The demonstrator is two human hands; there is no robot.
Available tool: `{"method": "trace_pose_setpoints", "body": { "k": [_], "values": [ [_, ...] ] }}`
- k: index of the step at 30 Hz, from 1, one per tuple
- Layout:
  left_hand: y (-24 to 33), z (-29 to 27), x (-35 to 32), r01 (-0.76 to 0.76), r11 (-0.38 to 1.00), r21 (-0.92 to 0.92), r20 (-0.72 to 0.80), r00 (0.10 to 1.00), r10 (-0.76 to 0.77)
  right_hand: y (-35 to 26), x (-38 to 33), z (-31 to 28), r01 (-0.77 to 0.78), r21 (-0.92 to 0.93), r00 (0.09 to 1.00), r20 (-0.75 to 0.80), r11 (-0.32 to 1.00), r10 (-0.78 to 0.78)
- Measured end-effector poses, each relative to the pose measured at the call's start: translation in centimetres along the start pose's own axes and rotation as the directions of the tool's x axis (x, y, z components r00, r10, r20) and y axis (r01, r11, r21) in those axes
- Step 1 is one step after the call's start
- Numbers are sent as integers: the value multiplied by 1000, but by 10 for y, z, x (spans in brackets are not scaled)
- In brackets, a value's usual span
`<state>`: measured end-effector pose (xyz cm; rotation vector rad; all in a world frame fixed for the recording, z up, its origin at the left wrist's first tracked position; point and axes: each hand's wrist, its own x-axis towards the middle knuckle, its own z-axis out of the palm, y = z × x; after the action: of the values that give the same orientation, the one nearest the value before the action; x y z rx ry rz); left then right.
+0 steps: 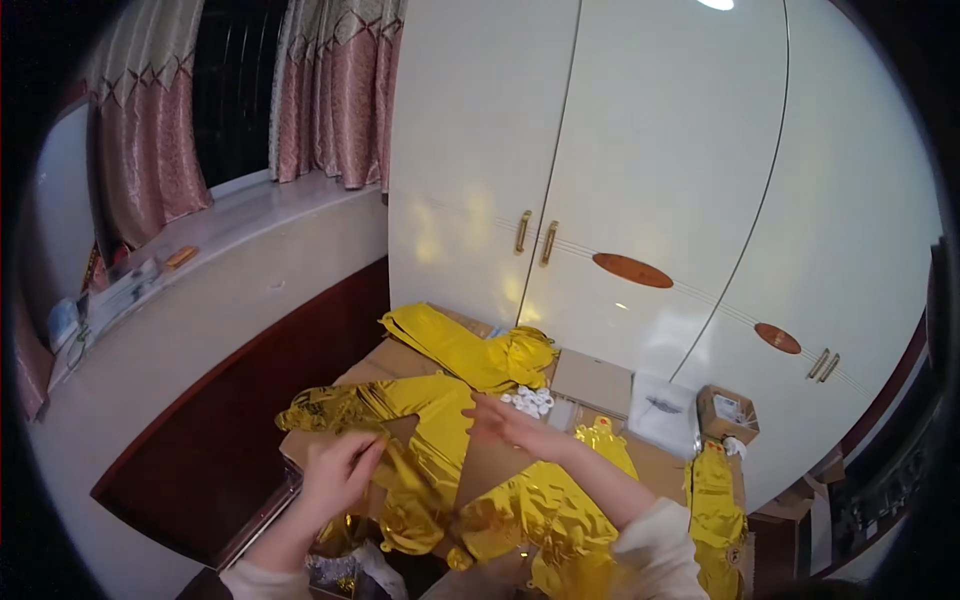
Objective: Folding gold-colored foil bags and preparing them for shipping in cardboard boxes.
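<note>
A bent gold foil [440, 430] lies between the hands; one arm points left, the other runs toward the near side. The left hand [340, 475] is half curled at its left edge; whether it grips is unclear. The right hand [510, 425], fingers loosely spread, hovers by its right edge, apparently holding nothing. Cardboard [490, 465] lies beneath, white rings [530, 402] beyond; a white cupboard [660, 150] stands far, curtains [345, 100] far left.

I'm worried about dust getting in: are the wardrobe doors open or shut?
Shut: the doors lie flush in one white front, with only thin dark lines where they meet.
</note>
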<state>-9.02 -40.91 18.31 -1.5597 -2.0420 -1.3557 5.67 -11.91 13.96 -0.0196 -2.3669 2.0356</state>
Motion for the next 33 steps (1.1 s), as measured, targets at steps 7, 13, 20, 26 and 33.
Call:
{"method": "trace_pose_setpoints", "body": {
  "k": [7, 13, 20, 26, 33],
  "values": [
    [53, 63, 72, -34, 976, -213, 135, 989, 63, -32, -152, 49, 114, -381, 941, -255, 917, -223],
    [85, 150, 122, -334, 886, -321, 210, 887, 411, -1, -222, 19, -210, -624, 625, -678, 753, -388],
    [112, 229, 185, -402, 809, -428, 319, 771, 552, -67, -273, -15, -497, -714, 360, -687, 493, -631],
    [150, 207, 145, -728, 598, -335, 11, 632, 775, -79, -328, 28, -548, -832, 548, -435, 86, -714],
    [84, 230, -15, -710, 670, -218, 317, 598, 736, 32, -355, 108, -491, -871, 753, -441, 28, -488]
  ]
}}
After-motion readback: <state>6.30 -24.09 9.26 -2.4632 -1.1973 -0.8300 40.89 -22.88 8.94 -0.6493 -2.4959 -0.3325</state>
